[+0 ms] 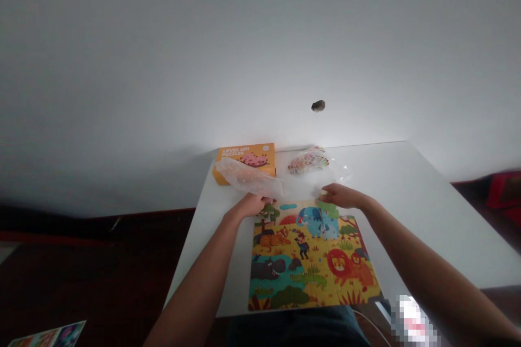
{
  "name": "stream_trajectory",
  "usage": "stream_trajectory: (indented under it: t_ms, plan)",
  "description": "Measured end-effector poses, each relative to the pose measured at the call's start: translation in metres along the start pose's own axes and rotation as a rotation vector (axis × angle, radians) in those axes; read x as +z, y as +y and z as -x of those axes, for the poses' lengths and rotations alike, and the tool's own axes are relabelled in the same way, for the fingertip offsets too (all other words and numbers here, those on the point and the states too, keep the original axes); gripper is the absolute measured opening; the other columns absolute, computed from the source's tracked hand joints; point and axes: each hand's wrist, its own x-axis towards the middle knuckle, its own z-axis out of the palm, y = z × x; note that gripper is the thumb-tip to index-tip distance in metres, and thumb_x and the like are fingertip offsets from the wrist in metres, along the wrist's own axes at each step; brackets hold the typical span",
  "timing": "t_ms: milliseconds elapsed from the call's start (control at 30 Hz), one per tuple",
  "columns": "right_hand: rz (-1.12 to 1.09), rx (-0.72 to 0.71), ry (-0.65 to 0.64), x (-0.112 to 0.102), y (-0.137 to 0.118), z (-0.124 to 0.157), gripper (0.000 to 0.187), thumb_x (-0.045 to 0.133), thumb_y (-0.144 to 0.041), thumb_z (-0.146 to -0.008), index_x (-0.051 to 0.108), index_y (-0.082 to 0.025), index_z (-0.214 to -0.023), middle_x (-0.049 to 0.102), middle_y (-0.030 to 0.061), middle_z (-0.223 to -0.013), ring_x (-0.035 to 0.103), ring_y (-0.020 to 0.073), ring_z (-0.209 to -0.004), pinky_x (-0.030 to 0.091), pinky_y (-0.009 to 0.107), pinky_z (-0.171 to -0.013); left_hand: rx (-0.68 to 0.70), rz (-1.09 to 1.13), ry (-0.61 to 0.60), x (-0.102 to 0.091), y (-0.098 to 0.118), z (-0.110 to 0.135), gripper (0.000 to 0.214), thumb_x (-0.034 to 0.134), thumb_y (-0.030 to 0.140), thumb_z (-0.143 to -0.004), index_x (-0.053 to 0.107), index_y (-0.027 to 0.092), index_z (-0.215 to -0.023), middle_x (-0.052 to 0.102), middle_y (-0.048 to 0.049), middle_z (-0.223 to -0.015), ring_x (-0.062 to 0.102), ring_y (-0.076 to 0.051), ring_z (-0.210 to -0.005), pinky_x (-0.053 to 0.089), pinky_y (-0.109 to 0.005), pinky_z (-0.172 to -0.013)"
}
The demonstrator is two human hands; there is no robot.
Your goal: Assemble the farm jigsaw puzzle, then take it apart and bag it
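Note:
A colourful animal jigsaw puzzle (310, 257) lies assembled on the white table (407, 200) in front of me. My left hand (251, 205) rests at its top left corner, fingers curled on the edge of a clear plastic bag (252, 179). At the top right edge of the puzzle my right hand (342, 195) has its fingers closed on the plastic near there. What exactly each hand pinches is hard to see.
An orange puzzle box (247, 160) stands at the table's far edge. Beside it lies a clear bag of small coloured pieces (308, 162). A white wall rises behind. Another printed sheet (49, 336) lies on the dark floor at lower left.

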Motion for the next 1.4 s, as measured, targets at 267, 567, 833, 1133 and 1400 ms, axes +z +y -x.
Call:
stream_trajectory:
  t_ms: [267, 567, 833, 1133, 1400]
  plan:
    - [-0.089, 0.009, -0.009, 0.002, 0.004, 0.002, 0.04, 0.065, -0.028, -0.068, 0.066, -0.013, -0.106, 0.063, 0.0031, -0.081, 0.055, 0.0144, -0.068, 0.043, 0.026, -0.062, 0.012, -0.159, 0.017, 0.027, 0.022, 0.022, 0.027, 0.065, 0.02, -0.072, 0.067, 0.018, -0.099, 0.067, -0.0101, -0.101, 0.06, -0.026, -0.099, 0.044, -0.032, -0.087]
    - [0.03, 0.036, 0.06, 0.019, -0.009, -0.006, 0.035, 0.061, -0.022, -0.075, 0.065, -0.017, -0.109, 0.067, 0.0055, -0.096, 0.061, 0.0195, -0.085, 0.045, 0.029, -0.076, -0.04, -0.276, -0.018, 0.029, 0.029, 0.013, 0.032, 0.07, 0.018, -0.067, 0.064, 0.014, -0.099, 0.062, -0.0176, -0.109, 0.054, -0.032, -0.11, 0.041, -0.036, -0.093]
    - [0.217, 0.102, 0.112, 0.033, -0.024, -0.017, 0.045, 0.078, -0.024, -0.059, 0.067, -0.012, -0.101, 0.06, 0.0181, -0.112, 0.058, 0.0297, -0.097, 0.043, 0.037, -0.087, -0.05, -0.2, -0.144, 0.009, 0.029, -0.002, 0.041, 0.074, 0.027, -0.063, 0.065, 0.017, -0.101, 0.069, -0.0114, -0.098, 0.063, -0.027, -0.09, 0.046, -0.03, -0.073]
    - [0.099, 0.067, -0.065, 0.005, -0.022, -0.013, 0.02, 0.062, -0.025, -0.073, 0.07, -0.014, -0.088, 0.069, 0.0034, -0.078, 0.059, 0.0157, -0.069, 0.041, 0.023, -0.06, -0.016, -0.134, -0.195, 0.012, 0.027, -0.001, 0.023, 0.069, 0.03, -0.068, 0.072, 0.019, -0.088, 0.073, -0.0073, -0.09, 0.065, -0.024, -0.086, 0.046, -0.028, -0.073]
    - [0.19, 0.029, -0.003, 0.021, -0.055, -0.014, 0.023, 0.064, -0.034, -0.075, 0.067, -0.013, -0.08, 0.068, 0.0112, -0.092, 0.06, 0.0215, -0.083, 0.044, 0.028, -0.072, -0.02, -0.138, -0.16, 0.016, 0.027, 0.0, 0.02, 0.066, 0.029, -0.07, 0.07, 0.016, -0.085, 0.073, -0.0083, -0.085, 0.065, -0.024, -0.081, 0.045, -0.027, -0.068]
